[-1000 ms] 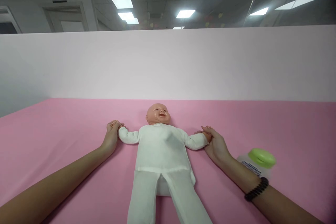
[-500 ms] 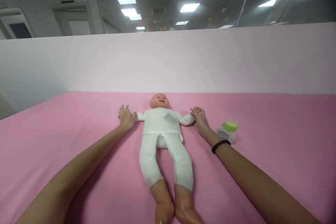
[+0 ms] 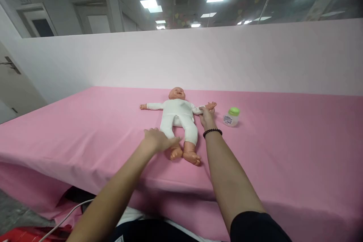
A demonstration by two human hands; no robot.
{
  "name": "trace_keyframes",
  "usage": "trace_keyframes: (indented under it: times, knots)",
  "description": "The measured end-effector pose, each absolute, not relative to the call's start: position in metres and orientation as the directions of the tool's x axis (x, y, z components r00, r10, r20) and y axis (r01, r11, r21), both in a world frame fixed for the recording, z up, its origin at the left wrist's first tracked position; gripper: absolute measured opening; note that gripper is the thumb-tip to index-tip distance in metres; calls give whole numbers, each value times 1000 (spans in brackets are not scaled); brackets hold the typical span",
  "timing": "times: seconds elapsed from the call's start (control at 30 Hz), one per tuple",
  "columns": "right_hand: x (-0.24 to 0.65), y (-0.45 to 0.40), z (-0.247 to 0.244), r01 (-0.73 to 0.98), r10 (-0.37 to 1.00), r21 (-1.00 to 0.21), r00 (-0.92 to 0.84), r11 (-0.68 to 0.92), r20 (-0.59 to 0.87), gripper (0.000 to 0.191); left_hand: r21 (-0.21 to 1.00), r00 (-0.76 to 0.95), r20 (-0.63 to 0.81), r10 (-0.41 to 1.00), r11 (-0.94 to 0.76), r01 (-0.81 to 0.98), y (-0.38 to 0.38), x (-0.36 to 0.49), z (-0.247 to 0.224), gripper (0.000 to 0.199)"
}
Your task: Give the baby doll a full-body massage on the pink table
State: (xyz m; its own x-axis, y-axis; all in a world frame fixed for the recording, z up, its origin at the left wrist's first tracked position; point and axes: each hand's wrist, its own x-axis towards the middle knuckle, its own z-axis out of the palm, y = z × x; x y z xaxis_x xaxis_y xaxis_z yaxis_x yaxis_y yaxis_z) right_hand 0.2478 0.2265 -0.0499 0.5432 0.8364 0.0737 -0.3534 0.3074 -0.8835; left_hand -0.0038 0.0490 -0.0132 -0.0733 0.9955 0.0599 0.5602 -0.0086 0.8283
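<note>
A baby doll [image 3: 178,111] in a white suit lies on its back on the pink cloth, arms spread, bare feet toward me. My right hand [image 3: 207,118], with a dark beaded band at the wrist, is closed around the doll's forearm on the right. Over the lower leg on the left hovers or rests my left hand [image 3: 159,140], its thumb stretched toward the ankle and fingers spread; whether it touches the leg I cannot tell. The doll's other arm lies outstretched with no hand on it. Right of my right hand stands a small clear bottle [image 3: 231,118] with a green lid.
The pink cloth [image 3: 272,140] covers the table and drapes over its front edge. Behind it runs a white wall [image 3: 198,60] with glass above. A red object [image 3: 31,234] and a pale cable [image 3: 66,217] are at the lower left, near a door [image 3: 17,83].
My left hand has let go of the doll's arm and come down beside its leg. My right hand still holds the other arm. The view has pulled back, showing the table's front edge.
</note>
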Motion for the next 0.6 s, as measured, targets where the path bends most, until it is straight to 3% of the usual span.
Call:
trace_keyframes:
  times: [0.13,0.27,0.37,0.47,0.6]
  knots:
    - [248,201,-50,-375,845,-860,523,345,111,89,693,-99,183,978,-57,719,-6,33,-15,34]
    - [243,196,-42,-269,832,-909,539,319,132,77,811,-9,130,991,-101,576,-15,22,1,28]
    - [233,193,-33,-35,769,-890,520,455,372,66,863,-22,189,982,-155,481,2,11,21,37]
    - [221,183,-25,173,725,-793,329,584,605,58,800,-52,321,946,-242,549,29,23,36,48]
    - [211,168,-20,423,708,-615,-100,666,699,39,699,35,321,946,-262,666,53,49,42,43]
